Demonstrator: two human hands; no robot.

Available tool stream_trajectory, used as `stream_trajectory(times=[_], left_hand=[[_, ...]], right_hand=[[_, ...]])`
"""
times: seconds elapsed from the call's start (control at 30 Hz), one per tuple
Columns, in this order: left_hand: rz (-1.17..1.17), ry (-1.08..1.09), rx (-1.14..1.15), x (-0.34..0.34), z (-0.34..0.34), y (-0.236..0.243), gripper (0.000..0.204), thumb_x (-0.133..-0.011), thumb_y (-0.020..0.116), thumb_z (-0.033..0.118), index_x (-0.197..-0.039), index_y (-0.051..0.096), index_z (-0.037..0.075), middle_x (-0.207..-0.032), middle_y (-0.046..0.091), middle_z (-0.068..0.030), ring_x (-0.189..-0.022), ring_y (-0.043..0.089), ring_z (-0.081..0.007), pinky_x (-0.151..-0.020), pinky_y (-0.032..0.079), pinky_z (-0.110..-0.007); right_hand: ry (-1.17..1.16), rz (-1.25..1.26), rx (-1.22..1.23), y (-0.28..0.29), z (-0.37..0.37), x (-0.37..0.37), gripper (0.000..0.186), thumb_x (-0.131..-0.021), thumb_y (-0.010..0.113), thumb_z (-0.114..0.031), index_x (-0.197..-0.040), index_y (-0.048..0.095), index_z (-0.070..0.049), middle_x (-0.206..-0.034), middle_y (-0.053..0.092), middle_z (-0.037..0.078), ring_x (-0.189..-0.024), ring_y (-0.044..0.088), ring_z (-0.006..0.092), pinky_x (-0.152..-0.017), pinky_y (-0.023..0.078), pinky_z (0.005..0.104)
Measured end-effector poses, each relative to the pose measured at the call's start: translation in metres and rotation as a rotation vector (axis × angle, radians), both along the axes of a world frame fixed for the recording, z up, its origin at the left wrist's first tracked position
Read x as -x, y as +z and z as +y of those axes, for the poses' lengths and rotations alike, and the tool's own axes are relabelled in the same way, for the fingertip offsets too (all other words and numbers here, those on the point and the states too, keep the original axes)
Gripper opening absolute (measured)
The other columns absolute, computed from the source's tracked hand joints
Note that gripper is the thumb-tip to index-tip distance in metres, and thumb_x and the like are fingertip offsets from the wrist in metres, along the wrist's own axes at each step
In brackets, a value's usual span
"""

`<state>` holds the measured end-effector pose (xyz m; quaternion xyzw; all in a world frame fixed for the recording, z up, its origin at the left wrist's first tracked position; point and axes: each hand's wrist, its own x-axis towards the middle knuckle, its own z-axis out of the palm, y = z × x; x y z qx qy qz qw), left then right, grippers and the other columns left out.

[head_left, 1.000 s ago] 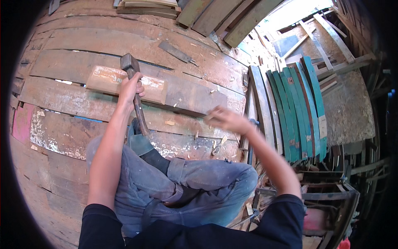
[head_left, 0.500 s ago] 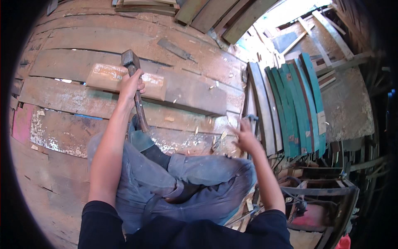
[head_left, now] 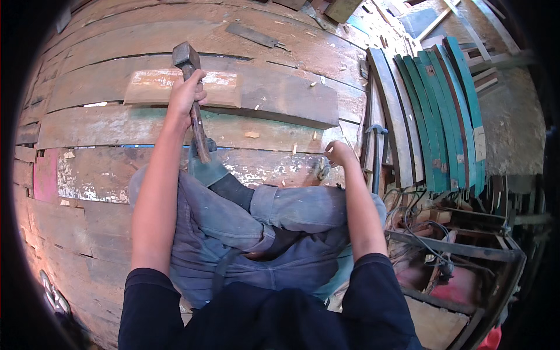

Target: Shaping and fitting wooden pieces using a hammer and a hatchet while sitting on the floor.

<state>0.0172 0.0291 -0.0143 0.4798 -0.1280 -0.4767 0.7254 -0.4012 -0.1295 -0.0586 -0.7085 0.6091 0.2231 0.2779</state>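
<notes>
My left hand (head_left: 188, 93) is closed round the wooden handle of a sledgehammer (head_left: 200, 131), whose dark metal head (head_left: 186, 54) is uppermost in the picture. Beneath it, a light wooden block (head_left: 146, 87) lies against a longer dark timber (head_left: 291, 105). My right hand (head_left: 339, 153) has its fingers curled near the timber's right end; what they hold, if anything, is hard to make out. Just below that hand is a small metal object (head_left: 321, 168) on the plank floor, among wood chips (head_left: 252, 134). My crossed, trousered legs (head_left: 221, 216) fill the lower middle.
Green boards (head_left: 443, 116) and weathered strips (head_left: 385, 116) stand stacked at the right, beside a bar with a blue fitting (head_left: 376, 129). A metal-framed machine with cables (head_left: 449, 262) is at lower right. More timber (head_left: 338, 11) lies at the top; footwear (head_left: 52, 291) at lower left.
My right hand has dropped from beside the timber toward the small metal object and curled its fingers. The view has shifted, so things appear higher; my left hand still grips the hammer.
</notes>
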Motion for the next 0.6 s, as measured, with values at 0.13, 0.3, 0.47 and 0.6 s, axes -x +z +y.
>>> stream_trajectory(times=[0.13, 0.3, 0.47, 0.6], left_hand=[[0.029, -0.029, -0.024, 0.010, -0.005, 0.003, 0.017, -0.089, 0.062, 0.017, -0.080, 0.049, 0.011, -0.056, 0.035, 0.0081, -0.044, 0.034, -0.0042, -0.041, 0.029, -0.023], [-0.011, -0.030, -0.035, 0.000, -0.007, 0.003, 0.020, -0.088, 0.063, 0.017, -0.078, 0.047, 0.011, -0.056, 0.035, 0.0081, -0.044, 0.033, -0.0045, -0.042, 0.029, -0.024], [-0.056, -0.054, -0.060, 0.004, -0.016, 0.011, 0.020, -0.091, 0.059, 0.018, -0.078, 0.046, 0.014, -0.056, 0.032, 0.0105, -0.045, 0.032, -0.0022, -0.042, 0.027, -0.022], [-0.015, -0.040, 0.000, 0.016, -0.018, 0.006, 0.020, -0.090, 0.061, 0.017, -0.077, 0.045, 0.014, -0.055, 0.034, 0.0102, -0.044, 0.032, -0.0026, -0.042, 0.027, -0.023]], right_hand=[[0.188, 0.251, 0.376, -0.076, 0.010, 0.034, 0.036, -0.074, 0.076, -0.023, -0.099, 0.067, 0.001, -0.096, 0.068, 0.023, -0.093, 0.065, 0.0372, -0.082, 0.054, 0.0414], [0.425, -0.011, 0.280, -0.015, 0.019, -0.010, 0.034, -0.074, 0.074, -0.020, -0.101, 0.063, -0.003, -0.094, 0.068, 0.020, -0.091, 0.065, 0.0379, -0.083, 0.053, 0.0435], [0.904, 0.512, 0.412, 0.081, -0.058, 0.018, 0.023, -0.094, 0.050, -0.028, -0.086, 0.058, -0.009, -0.083, 0.063, 0.010, -0.077, 0.064, 0.0221, -0.064, 0.052, 0.0358], [-0.560, -0.028, 1.188, 0.295, -0.204, 0.152, 0.025, -0.093, 0.050, -0.029, -0.082, 0.061, -0.009, -0.077, 0.064, 0.010, -0.073, 0.063, 0.0172, -0.062, 0.049, 0.0344]])
